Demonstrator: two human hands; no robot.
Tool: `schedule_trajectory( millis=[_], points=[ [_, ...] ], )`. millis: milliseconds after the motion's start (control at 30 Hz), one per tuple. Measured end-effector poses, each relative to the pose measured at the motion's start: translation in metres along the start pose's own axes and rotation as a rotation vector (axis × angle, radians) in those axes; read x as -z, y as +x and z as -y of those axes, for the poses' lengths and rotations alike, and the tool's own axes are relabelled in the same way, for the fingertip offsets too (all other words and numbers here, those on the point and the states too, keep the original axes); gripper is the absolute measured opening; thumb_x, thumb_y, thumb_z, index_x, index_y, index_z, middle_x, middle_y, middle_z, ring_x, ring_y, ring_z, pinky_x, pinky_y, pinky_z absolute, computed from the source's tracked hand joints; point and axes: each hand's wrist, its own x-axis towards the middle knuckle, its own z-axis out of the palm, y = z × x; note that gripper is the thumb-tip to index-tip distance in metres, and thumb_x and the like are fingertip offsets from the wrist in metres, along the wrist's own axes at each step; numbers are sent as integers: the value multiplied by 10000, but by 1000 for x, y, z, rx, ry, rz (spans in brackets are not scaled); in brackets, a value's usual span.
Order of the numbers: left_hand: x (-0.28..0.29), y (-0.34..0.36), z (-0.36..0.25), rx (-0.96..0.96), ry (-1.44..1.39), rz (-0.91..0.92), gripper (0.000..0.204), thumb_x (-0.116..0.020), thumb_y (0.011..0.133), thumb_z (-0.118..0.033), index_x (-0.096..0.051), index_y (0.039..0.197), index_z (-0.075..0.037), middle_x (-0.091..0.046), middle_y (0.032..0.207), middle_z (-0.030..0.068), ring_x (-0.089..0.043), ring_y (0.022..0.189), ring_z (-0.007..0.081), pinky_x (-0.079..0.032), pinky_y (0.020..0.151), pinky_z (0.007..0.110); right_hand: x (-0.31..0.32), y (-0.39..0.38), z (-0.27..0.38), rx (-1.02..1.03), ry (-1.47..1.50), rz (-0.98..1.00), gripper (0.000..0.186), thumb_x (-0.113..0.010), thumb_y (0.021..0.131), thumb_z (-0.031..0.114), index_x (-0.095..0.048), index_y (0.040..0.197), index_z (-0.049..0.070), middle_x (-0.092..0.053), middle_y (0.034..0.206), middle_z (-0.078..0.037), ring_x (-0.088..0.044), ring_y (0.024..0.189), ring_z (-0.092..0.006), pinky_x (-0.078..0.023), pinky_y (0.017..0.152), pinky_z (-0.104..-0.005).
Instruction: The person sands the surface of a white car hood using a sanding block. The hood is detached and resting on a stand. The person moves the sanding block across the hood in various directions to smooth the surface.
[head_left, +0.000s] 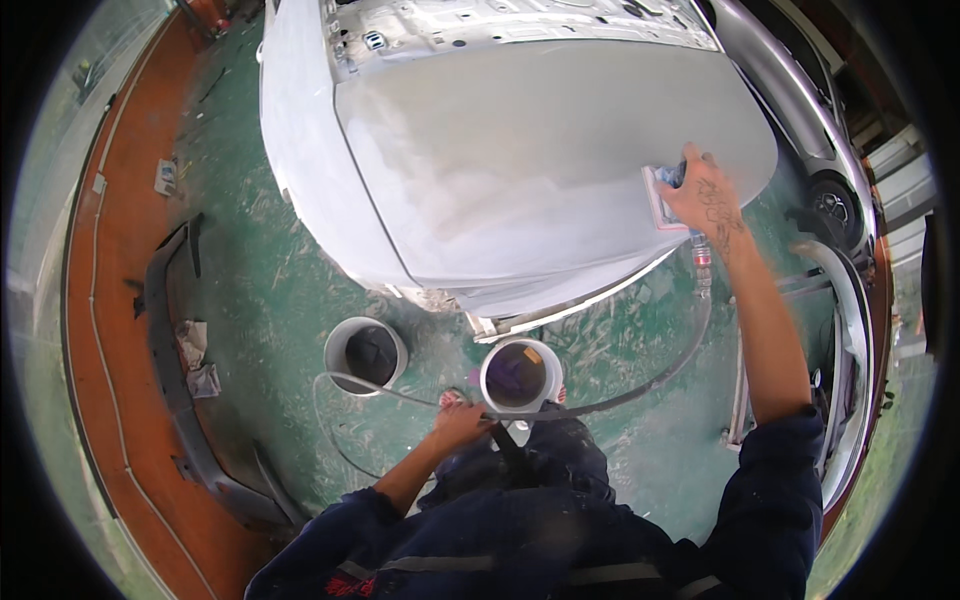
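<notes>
My right hand (705, 195) is closed over a rectangular sander (661, 198), whose flat pad rests on the right part of a car's wide body panel (540, 140). The panel is dull grey toward its far side and whitish nearer me. From the sander a dark flexible hose (660, 378) curves down and back toward my body. In front of my waist, my left hand (463, 422) is closed around that hose. Beyond the left hand, the line loops over the floor.
Two white buckets, one (398, 342) with dark contents and another (552, 375) with purplish contents, stand near my feet. A dark bumper (175, 370) lies at left. At right are a silver car (790, 100) and a loose curved body part (853, 350).
</notes>
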Motion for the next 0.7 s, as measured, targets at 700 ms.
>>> schedule_trajectory(
  millis=[700],
  points=[
    [-148, 210, -248, 160, -344, 377, 721, -482, 1025, -709, -697, 1202, -43, -735, 1154, 263, -701, 1101, 452, -532, 917, 549, -8, 56, -69, 895, 352, 24, 378, -773, 891, 261, -604, 1139, 30, -630, 1075, -258, -749, 866, -426, -624, 740, -486]
  ],
)
